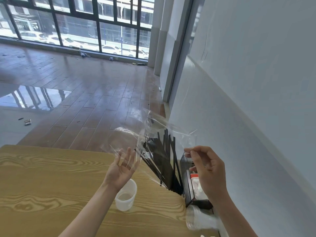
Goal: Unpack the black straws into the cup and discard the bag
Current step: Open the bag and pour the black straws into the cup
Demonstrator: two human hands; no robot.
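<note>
table edge: light wood-grain table [51, 177], far edge open to the floor
straws: thin black plastic straws [164, 161] inside the crinkled clear plastic bag [150, 134], held above the translucent white plastic cup [126, 195], long axis 11 to 5 o'clock
left hand [119, 170]: released, fingers spread against the bag
right hand [206, 166]: pinching the bag's edge at 3 o'clock

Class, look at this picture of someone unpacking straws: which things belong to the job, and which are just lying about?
Part of the job:
black straws
clear bag, pinched by the right hand
left hand, open against the bag
white cup on the wooden table

Just lying about:
black mesh basket
stack of clear cups
litter on the floor
</note>
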